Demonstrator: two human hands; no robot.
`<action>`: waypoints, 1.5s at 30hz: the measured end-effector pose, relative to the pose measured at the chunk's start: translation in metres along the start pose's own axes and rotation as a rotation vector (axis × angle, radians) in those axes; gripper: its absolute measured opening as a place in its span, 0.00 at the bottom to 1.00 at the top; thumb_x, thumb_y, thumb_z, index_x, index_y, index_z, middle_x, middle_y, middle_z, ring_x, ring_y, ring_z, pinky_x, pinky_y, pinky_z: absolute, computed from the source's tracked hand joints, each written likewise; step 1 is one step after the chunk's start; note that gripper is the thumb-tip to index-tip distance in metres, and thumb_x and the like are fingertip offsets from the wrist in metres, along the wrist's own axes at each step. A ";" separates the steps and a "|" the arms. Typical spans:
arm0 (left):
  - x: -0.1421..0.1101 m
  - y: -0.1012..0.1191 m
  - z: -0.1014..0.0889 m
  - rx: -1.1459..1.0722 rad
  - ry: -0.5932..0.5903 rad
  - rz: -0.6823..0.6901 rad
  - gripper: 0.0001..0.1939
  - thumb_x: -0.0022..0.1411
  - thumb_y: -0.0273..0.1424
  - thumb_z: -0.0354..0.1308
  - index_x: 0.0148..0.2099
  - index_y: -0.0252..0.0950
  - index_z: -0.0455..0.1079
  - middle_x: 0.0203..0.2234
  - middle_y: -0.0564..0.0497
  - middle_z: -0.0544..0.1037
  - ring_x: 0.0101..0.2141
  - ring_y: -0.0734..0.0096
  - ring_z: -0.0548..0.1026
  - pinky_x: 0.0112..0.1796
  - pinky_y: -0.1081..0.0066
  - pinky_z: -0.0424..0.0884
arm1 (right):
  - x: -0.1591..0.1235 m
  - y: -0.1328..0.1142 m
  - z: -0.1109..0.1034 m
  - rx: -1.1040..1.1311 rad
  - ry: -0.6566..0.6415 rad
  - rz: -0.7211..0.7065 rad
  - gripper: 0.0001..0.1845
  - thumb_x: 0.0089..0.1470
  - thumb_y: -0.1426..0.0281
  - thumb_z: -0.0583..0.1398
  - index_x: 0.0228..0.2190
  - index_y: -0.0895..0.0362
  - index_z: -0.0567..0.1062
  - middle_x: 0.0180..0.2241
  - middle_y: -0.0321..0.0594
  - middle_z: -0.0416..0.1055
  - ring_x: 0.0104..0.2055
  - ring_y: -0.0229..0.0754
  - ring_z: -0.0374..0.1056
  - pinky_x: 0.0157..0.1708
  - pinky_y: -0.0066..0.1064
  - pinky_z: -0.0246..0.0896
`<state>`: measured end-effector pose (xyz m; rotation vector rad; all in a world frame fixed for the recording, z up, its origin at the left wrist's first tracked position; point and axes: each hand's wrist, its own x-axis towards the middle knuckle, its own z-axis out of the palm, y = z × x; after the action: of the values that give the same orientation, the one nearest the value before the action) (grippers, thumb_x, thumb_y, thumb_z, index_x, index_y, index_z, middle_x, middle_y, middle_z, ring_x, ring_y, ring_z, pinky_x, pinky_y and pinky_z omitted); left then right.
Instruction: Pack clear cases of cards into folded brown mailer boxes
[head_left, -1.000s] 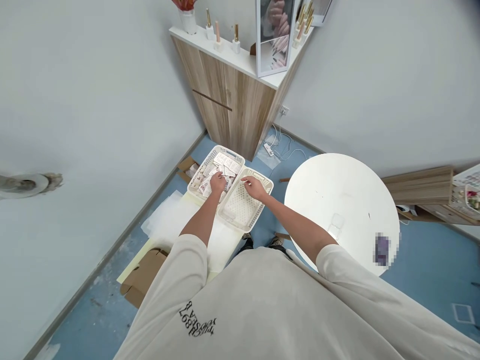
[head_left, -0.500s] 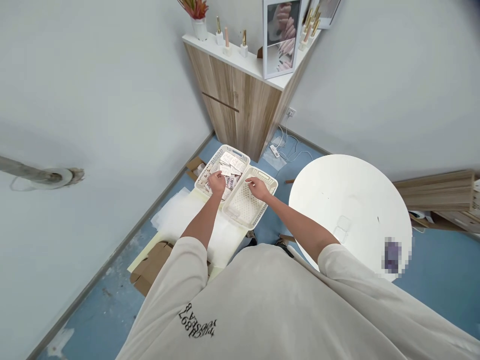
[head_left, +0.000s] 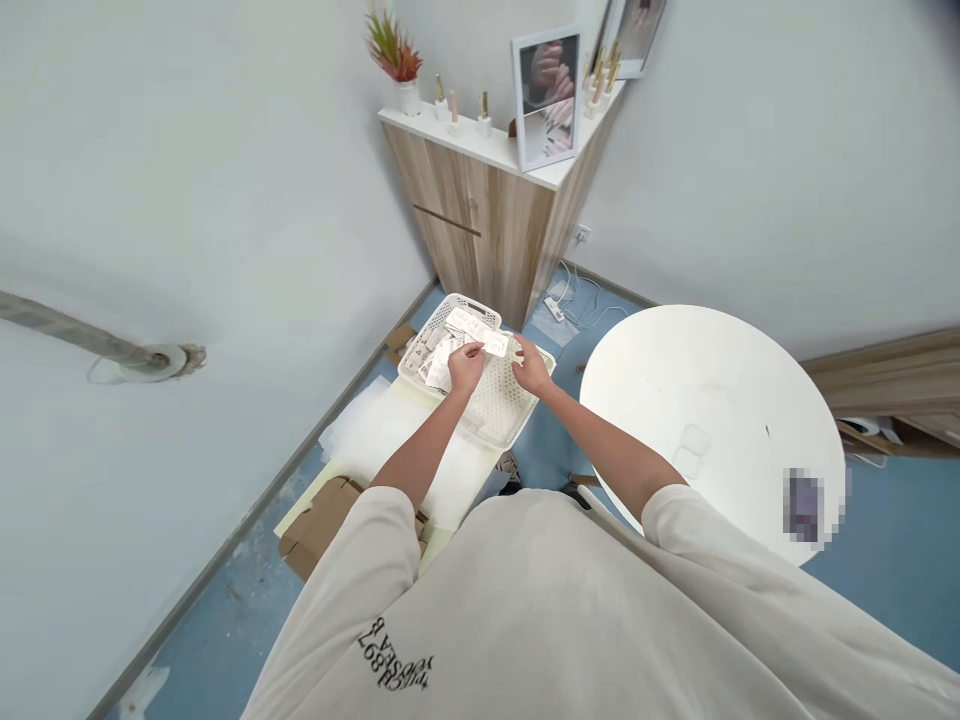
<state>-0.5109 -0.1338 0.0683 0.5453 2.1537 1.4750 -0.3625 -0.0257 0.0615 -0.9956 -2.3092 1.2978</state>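
My left hand [head_left: 466,370] pinches a white printed card [head_left: 495,344] by its left end. The card is raised above the inner edges of two cream plastic baskets. At the card's right end is my right hand [head_left: 532,369], its thumb and fingers apart; whether they touch the card is hard to tell. Under my left hand, the left basket [head_left: 407,368] holds a pile of white printed cards or packets [head_left: 441,362]. The right basket [head_left: 501,432] lies under my right hand, and its perforated bottom shows.
Both baskets rest on a low pale surface [head_left: 405,440] with a brown cardboard box [head_left: 321,525] nearer my body. To the right stands a round white table [head_left: 697,380]. Behind is a wooden cabinet [head_left: 472,220] bearing bottles, a plant and picture frames. A power strip [head_left: 553,308] lies on the floor.
My left hand has risen from the pile in the left basket and moved right with a card. My right hand has shifted slightly up and right, its fingers now spread.
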 end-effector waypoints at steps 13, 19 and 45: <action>-0.108 0.046 0.185 -0.177 -0.431 -0.013 0.08 0.55 0.26 0.64 0.39 0.35 0.80 0.37 0.46 0.84 0.39 0.64 0.81 0.46 0.65 0.76 | -0.108 0.105 -0.150 -0.015 0.392 0.110 0.29 0.50 0.80 0.54 0.53 0.56 0.75 0.54 0.47 0.72 0.51 0.47 0.71 0.57 0.43 0.67; -0.170 0.051 0.262 -0.022 -0.555 0.042 0.10 0.56 0.23 0.63 0.41 0.35 0.80 0.36 0.46 0.83 0.39 0.65 0.80 0.47 0.65 0.75 | -0.186 0.158 -0.216 0.029 0.428 0.287 0.19 0.55 0.77 0.55 0.46 0.54 0.79 0.49 0.43 0.75 0.47 0.45 0.72 0.54 0.40 0.67; -0.358 -0.011 0.433 0.415 -0.737 -0.174 0.06 0.59 0.26 0.58 0.39 0.38 0.74 0.38 0.48 0.81 0.40 0.66 0.77 0.44 0.68 0.70 | -0.369 0.319 -0.312 0.412 0.403 0.843 0.15 0.44 0.69 0.60 0.38 0.54 0.74 0.24 0.30 0.70 0.33 0.41 0.71 0.32 0.29 0.63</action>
<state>0.0310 -0.0153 -0.0205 0.8552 1.8232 0.5791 0.2096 0.0206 -0.0132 -1.9401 -1.2560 1.5565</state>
